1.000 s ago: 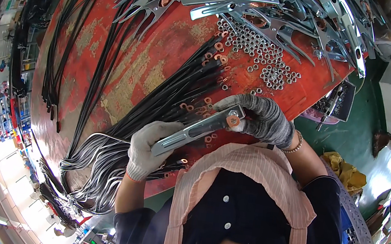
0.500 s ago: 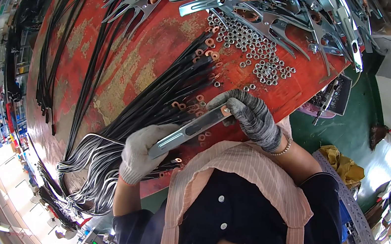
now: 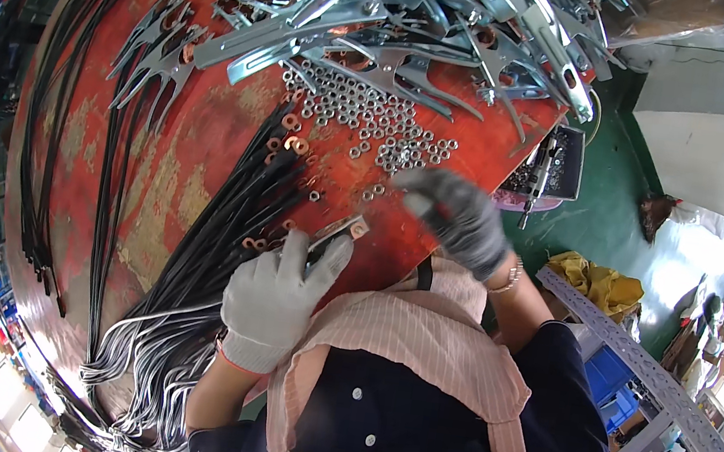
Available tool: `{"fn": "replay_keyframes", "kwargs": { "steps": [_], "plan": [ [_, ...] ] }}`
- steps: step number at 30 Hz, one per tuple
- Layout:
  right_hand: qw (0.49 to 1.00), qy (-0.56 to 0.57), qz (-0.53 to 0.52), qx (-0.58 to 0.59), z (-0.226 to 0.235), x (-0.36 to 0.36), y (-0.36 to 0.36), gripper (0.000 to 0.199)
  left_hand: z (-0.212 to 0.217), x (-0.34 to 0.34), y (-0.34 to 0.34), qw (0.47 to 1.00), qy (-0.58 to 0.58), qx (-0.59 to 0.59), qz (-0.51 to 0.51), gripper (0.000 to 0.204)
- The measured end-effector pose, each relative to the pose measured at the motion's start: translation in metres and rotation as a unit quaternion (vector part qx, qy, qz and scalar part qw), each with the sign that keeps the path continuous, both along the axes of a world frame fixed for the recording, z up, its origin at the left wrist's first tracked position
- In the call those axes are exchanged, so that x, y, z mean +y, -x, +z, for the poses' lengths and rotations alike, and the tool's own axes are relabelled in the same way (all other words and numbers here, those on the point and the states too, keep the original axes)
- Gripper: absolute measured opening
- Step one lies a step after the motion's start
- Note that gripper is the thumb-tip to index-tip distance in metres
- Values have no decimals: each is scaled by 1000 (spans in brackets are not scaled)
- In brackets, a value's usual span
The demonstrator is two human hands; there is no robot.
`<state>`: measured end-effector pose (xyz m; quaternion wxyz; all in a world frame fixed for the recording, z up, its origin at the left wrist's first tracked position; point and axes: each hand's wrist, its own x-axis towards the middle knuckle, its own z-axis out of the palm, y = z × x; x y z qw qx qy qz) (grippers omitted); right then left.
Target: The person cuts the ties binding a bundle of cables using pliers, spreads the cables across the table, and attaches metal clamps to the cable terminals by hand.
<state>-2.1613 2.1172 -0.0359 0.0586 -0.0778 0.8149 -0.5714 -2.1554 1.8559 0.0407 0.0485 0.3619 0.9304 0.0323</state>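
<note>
Left hand (image 3: 273, 297): white knit glove, near edge of the bench, fingers closed round a metal clamp piece (image 3: 335, 230); the piece's copper-tipped end pokes out just past the fingertips, pointing far-right.
Right hand (image 3: 456, 216): dark grey glove, blurred, over the right near part of the bench, just beside the nut pile. Fingers look loosely curled; can't tell if it's holding anything. Apart from the clamp piece, to its right.
Clamp piece: in left hand only, sits above the bench, right by the copper ends of the cable bundle.
Cable bundle (image 3: 208, 269): black cables w/ copper ring lugs (image 3: 290, 133) at the far ends, fanning from bench middle down to the near-left, where the loops hang over the edge. Left hand is touching or right over it.
Nuts (image 3: 372, 121): loose silver nuts scattered mid-bench, far side of both hands.
Clamp halves heap (image 3: 429, 13): big tangle of silver stamped metal clamp halves across the far side; a few more (image 3: 156, 44) lie far-left.
More cables (image 3: 42, 135): long black ones along the left edge.
Bench (image 3: 187, 155): red, worn, rusty patches.
Small tray (image 3: 551, 165): dark, w/ small parts, at bench's right edge.
Person: pink apron over dark top, bracelet (image 3: 511, 275) on right wrist.
Floor (image 3: 616, 197): green, to the right; yellow rag (image 3: 595, 282) lies there.
</note>
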Motion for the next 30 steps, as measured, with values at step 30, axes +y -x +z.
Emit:
{"fn": "replay_keyframes", "kwargs": {
  "steps": [30],
  "plan": [
    [996, 56, 59, -31, -52, -17, -8, 30, 0, -2, -11, 996, 46, 61, -47, 48]
  ]
}}
